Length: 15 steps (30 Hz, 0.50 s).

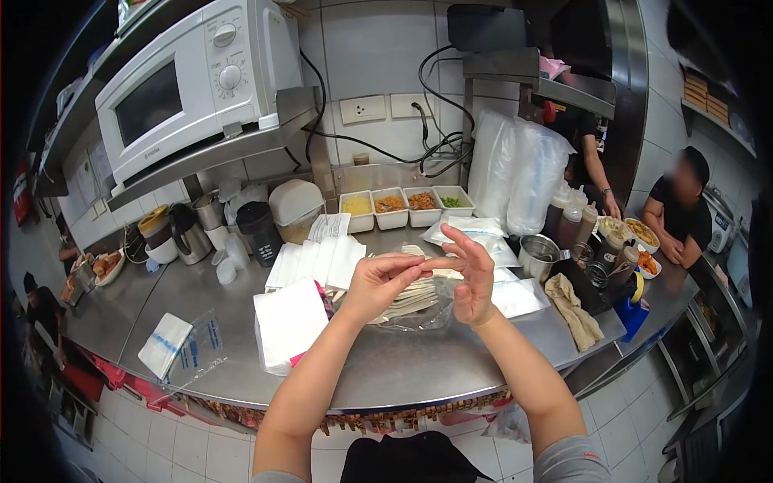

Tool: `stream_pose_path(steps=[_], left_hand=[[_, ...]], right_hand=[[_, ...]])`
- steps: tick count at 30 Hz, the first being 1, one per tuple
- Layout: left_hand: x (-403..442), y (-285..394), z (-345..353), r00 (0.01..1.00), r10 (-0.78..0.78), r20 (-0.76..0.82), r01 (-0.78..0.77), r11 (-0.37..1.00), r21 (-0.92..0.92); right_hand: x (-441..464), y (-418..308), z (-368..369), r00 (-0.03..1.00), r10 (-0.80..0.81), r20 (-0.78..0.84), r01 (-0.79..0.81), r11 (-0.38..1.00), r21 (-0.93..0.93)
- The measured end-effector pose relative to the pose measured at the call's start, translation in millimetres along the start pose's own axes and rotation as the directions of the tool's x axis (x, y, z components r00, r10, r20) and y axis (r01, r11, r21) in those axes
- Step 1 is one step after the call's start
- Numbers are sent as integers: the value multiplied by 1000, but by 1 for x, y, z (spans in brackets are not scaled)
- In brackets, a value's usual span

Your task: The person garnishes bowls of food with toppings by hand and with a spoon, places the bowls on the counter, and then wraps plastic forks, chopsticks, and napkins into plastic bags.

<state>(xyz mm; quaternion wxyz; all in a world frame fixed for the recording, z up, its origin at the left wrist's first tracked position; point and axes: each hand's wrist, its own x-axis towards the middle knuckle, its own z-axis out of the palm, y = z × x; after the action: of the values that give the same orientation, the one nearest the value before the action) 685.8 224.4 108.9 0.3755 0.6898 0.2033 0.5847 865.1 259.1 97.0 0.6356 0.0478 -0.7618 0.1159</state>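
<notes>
My left hand (380, 283) has its thumb and fingers pressed together above the steel counter (378, 362). Its fingertips meet a finger of my right hand (473, 278); anything small between them cannot be made out. The other fingers of my right hand are spread and raised. Under both hands lies a pile of thin, pale, flat pieces (409, 302) on clear plastic. White napkins (291, 320) are stacked to the left, with folded white papers (322, 262) behind them. White packets (515, 296) lie beside my right wrist.
Four food tubs (390, 219) line the back wall below a microwave (189, 88). Plastic bag rolls (515, 173), a metal pot (538, 256), sauce bottles (570, 221) and a cloth (573, 312) are at right. One person (680, 213) leans there; another person's arm (596, 169) reaches toward bowls.
</notes>
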Motion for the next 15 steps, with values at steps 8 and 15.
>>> stream_pose_path(steps=[8,15], left_hand=[[2,6,-3,963,270,29,-251,844,474],[0,8,-5,964,228,137,-254,632,732]], right_hand=[[4,-2,-1,996,-66,65,68,997,-32],[6,-4,2,985,7,172,32,975,-221]])
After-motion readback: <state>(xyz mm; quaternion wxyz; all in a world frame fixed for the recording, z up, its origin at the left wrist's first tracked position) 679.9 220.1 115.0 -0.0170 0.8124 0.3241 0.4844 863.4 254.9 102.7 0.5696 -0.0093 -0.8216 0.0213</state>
